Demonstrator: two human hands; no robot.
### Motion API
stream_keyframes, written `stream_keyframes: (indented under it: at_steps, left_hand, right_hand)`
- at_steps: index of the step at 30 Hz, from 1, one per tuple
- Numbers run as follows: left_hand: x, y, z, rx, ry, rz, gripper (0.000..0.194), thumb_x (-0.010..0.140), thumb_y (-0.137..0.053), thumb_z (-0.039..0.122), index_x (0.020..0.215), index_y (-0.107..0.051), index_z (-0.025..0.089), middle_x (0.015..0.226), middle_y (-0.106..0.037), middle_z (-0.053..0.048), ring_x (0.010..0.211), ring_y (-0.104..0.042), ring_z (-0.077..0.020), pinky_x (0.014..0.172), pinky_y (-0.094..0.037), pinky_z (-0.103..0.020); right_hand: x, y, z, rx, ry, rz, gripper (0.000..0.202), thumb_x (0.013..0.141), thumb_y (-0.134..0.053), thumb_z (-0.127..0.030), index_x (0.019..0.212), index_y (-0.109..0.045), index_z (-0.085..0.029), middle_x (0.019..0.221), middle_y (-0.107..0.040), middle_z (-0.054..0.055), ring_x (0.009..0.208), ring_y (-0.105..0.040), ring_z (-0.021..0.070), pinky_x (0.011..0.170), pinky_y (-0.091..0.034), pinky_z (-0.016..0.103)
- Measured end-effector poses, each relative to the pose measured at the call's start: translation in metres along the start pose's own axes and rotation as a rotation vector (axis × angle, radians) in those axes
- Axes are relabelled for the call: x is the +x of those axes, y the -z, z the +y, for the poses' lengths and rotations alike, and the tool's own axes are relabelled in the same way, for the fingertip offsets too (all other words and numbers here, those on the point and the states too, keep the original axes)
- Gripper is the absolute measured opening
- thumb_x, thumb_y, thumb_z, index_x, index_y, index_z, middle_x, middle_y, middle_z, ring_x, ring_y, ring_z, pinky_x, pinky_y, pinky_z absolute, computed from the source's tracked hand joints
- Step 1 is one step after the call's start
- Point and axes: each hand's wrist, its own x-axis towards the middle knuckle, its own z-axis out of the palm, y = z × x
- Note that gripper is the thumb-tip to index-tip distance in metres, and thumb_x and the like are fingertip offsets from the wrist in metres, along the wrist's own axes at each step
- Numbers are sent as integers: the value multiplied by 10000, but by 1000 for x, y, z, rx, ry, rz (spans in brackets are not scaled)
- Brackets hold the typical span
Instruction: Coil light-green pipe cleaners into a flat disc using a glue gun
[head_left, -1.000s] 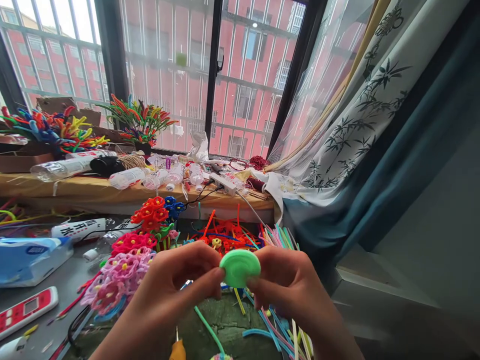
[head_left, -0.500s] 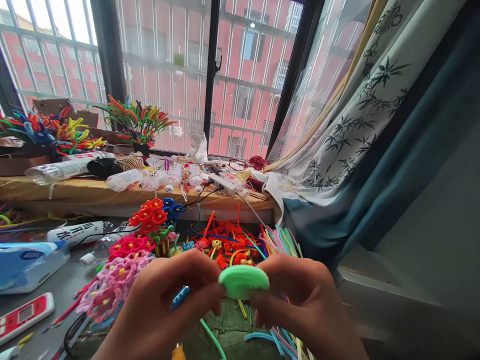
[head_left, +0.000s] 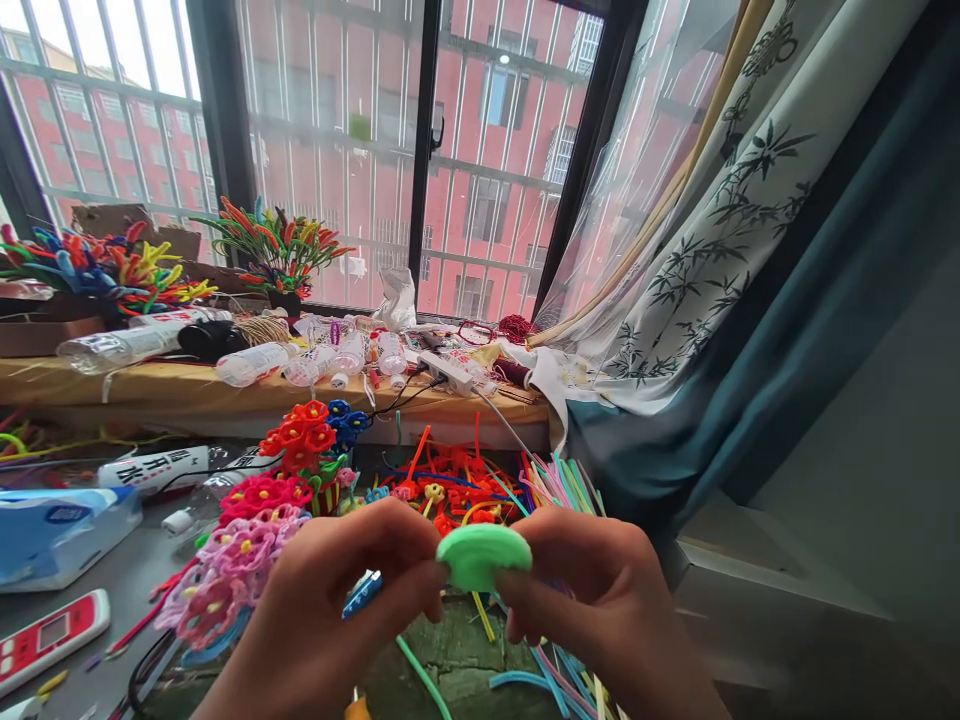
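Note:
A light-green coiled pipe-cleaner disc (head_left: 482, 555) is held up in the middle of the view, above the worktop. My left hand (head_left: 337, 585) pinches its left edge between thumb and fingertips. At its right edge, my right hand (head_left: 592, 580) grips it the same way, the thumb lying over the lower front. Below the hands, a loose green pipe cleaner (head_left: 424, 678) lies on the dark green mat (head_left: 465, 640). A small blue object (head_left: 363, 593) shows through the gap in my left hand. Part of a yellow handle (head_left: 358, 708) shows at the bottom edge.
Pink pipe-cleaner flowers (head_left: 225, 570) and red ones (head_left: 304, 430) stand on the left. Behind my hands lies a heap of red pipe-cleaner pieces (head_left: 457, 470). Pastel stems (head_left: 562, 480) are bundled at right. Plastic bottles (head_left: 255, 362) and a power strip (head_left: 445, 372) line the windowsill.
The green disc has tilted slightly and shifted a little left and up, so more of its face shows. Both hands keep their pinch on it.

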Motion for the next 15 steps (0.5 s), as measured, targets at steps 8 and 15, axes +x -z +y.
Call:
stream_keyframes:
  at_steps: [8, 15]
  left_hand:
    - [2, -1, -1, 64, -1, -9, 168, 802, -699, 348, 685, -704, 228, 593, -707, 17, 564, -648, -131, 560, -475, -199]
    - [0, 1, -4, 55, -41, 7, 129, 806, -698, 328, 712, -725, 244, 582, -697, 38, 554, -635, -113, 546, -466, -182]
  right_hand:
    - [1, 0, 0, 16, -5, 12, 233, 640, -970, -332, 735, -808, -195, 555, -674, -37, 516, -638, 98, 525, -499, 159]
    - [2, -2, 1, 39, -7, 6, 222, 634, -974, -307, 742, -811, -202, 561, -682, -45, 498, -637, 74, 511, -484, 129]
